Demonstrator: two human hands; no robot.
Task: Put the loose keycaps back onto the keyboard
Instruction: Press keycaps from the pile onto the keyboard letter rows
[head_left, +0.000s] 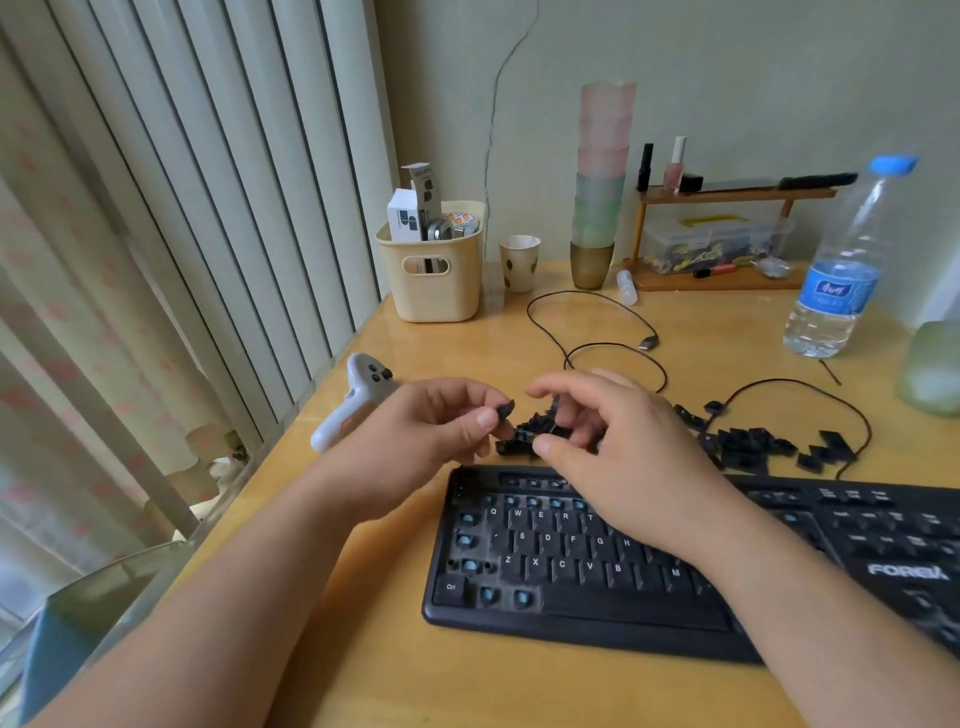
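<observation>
From the head view: the left hand (441, 421) is pinching one small black plastic keycap (505, 408), and the right hand (613, 441) is picking at the near pile of loose black keycaps (524, 439) behind the black keyboard (571, 566). I'd check the legend first, then be pressing straight down onto a bare blue stem on the left.

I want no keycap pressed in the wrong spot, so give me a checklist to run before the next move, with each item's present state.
1. Keycap in left hand: ok, it pinches one keycap at the fingertips.
2. Legend on that keycap readable: cannot tell, too small and dark.
3. Right hand free to help: not ok, it pinches another dark piece above the pile.
4. Bare switches open on the keyboard: ok, blue stems show down its left edge and the upper rows.
5. Supply of loose keycaps: ok, scattered behind the keyboard.
6. Cable clear of the keyboard: ok, it lies behind on the desk.
</observation>
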